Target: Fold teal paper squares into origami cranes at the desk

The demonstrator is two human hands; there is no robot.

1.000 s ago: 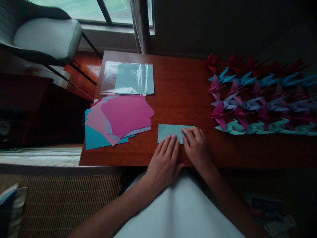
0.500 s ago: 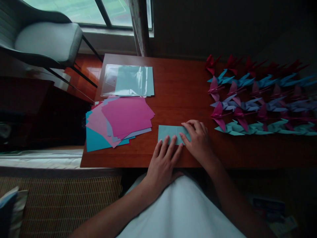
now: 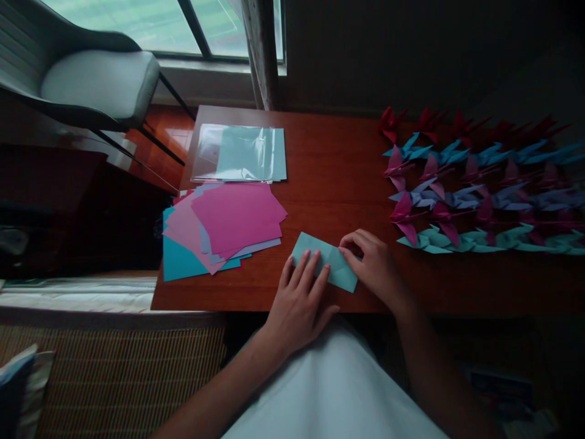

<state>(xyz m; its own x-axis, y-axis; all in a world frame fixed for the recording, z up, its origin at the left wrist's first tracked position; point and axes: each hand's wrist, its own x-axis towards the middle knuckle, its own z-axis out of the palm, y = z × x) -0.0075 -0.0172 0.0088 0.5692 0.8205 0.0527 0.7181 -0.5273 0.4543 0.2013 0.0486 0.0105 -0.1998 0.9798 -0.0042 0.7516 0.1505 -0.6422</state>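
Observation:
A folded light-green sheet of origami paper [image 3: 337, 269] lies tilted near the table's front edge, its right end angled toward me. My left hand [image 3: 296, 300] rests flat across its left part with fingers spread. At the upper right edge of the sheet, the thumb and forefinger of my right hand [image 3: 375, 266] are pinched together on the paper. The spots under my left fingers are covered from sight.
Loose pink, lilac and blue sheets [image 3: 237, 216] are stacked on the left of the wooden table [image 3: 329, 164]. Behind them lies a clear plastic sleeve [image 3: 242, 152] with pale green paper. Rows of folded paper cranes [image 3: 452, 195] stand at right. A chair [image 3: 98, 82] is beyond the table.
The green sheet has turned clockwise, its right end swinging toward me. My right hand has shifted slightly right and gone from loosely spread fingers to a pinch. My left hand stays on the sheet.

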